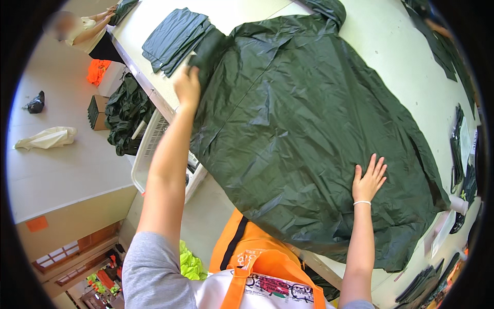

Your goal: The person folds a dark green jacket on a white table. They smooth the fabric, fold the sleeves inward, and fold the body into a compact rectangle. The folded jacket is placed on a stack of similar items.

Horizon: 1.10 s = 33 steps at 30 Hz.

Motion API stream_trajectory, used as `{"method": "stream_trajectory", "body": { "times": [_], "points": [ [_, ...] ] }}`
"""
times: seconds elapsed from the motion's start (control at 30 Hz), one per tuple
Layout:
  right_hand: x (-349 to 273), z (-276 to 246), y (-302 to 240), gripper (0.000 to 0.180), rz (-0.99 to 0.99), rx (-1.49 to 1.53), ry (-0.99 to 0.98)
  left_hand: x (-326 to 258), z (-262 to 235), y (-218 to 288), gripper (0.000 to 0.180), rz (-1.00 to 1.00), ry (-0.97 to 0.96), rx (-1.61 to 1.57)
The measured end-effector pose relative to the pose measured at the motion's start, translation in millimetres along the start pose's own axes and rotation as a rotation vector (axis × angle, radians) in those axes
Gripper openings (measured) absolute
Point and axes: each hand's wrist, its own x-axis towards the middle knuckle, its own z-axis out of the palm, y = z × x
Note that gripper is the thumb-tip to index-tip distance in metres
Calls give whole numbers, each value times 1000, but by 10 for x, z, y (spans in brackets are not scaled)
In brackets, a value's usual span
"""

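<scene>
While apparently spreading the dark green garment (288,129) across the table (383,26), presses flat with a splayed right hand (368,185); seemingly grips its sleeve (212,54) with the left hand (188,87); next, likely needs that sleeve straightened.

Bare table (399,59) leaves passage right of the garment (288,123), while the stack (175,38) obstructs near the table's left edge.

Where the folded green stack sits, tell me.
In the head view, the folded stack lies at the upper left on the white table, just beyond the left hand and left of the spread green garment.
</scene>
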Motion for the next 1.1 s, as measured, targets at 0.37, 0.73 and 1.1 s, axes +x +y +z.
{"method": "stream_trajectory", "body": {
  "times": [0.37,0.73,1.1],
  "points": [
    [-968,-417,-212,73,143,-74,-95,-285,259,-755,70,502,-458,451],
    [-2630,-1093,2046,29,826,278,411,-1217,259,61,65,684,-438,203],
    [-2037,-1148,3648,54,793,294,-54,-3568,-555,1477,77,743,-955,109]
  ]
}}
